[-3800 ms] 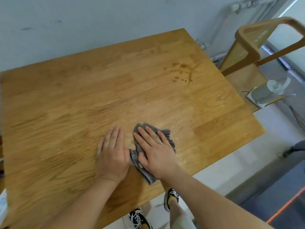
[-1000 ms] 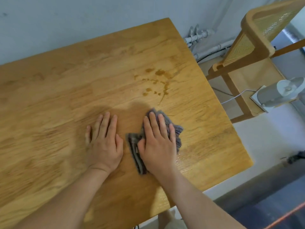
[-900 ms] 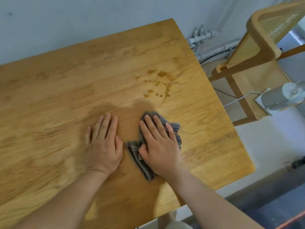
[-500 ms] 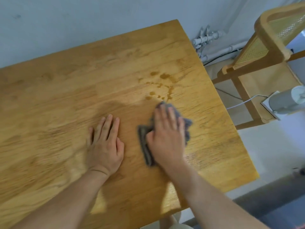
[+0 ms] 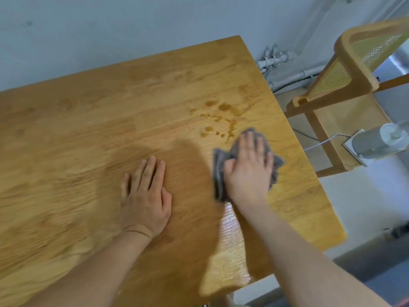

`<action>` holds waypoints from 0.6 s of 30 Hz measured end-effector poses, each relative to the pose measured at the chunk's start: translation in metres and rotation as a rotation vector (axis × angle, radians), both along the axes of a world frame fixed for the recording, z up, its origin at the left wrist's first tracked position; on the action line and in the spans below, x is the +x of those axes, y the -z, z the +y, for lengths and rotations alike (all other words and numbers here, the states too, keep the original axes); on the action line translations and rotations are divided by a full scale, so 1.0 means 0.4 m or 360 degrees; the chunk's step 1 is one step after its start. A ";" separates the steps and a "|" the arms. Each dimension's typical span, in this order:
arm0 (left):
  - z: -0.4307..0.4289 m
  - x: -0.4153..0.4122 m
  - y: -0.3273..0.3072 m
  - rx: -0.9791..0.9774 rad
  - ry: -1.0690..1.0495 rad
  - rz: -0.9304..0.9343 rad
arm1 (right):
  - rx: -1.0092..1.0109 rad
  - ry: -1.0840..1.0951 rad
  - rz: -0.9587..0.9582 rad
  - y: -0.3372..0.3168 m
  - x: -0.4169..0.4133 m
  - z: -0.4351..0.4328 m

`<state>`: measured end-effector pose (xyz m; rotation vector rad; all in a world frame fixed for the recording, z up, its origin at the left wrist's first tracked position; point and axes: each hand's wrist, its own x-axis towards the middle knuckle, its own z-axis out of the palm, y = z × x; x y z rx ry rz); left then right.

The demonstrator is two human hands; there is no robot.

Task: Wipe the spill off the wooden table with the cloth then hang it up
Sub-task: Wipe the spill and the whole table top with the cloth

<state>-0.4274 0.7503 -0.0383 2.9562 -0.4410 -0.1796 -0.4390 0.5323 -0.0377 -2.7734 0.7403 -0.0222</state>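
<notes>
A brown spill (image 5: 218,119) of drops and streaks lies on the wooden table (image 5: 88,129) toward its right side. My right hand (image 5: 249,171) presses flat on a crumpled grey cloth (image 5: 219,171), holding it against the tabletop just below and right of the spill; the cloth's far edge touches the lowest drops. My left hand (image 5: 146,193) rests flat on the bare wood to the left, fingers spread, holding nothing. A wet sheen (image 5: 230,235) runs along the wood behind the cloth.
A pale wall borders the table's far edge. Right of the table stands a wooden chair with a cane back (image 5: 354,63), with white pipes (image 5: 274,60) on the wall behind it. A white device with a cable (image 5: 376,142) sits on the chair's seat. The table's right edge is close to the cloth.
My right hand has slid the cloth up and to the right, reaching the lower edge of the spill. The left hand has stayed in place.
</notes>
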 end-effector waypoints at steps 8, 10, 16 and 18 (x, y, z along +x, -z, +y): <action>0.009 -0.002 -0.002 -0.0075 0.0031 0.0001 | -0.0076 -0.0646 0.0006 0.007 -0.050 -0.022; 0.011 0.003 0.002 -0.0094 0.0032 0.0007 | -0.0075 -0.0192 -0.0002 0.003 -0.053 -0.103; 0.012 0.004 0.012 -0.0131 0.0028 0.0029 | -0.0011 -0.0131 0.0011 -0.003 0.038 0.118; 0.014 0.008 0.014 -0.0104 0.0042 0.0034 | 0.0034 -0.0551 0.0104 -0.007 0.060 0.197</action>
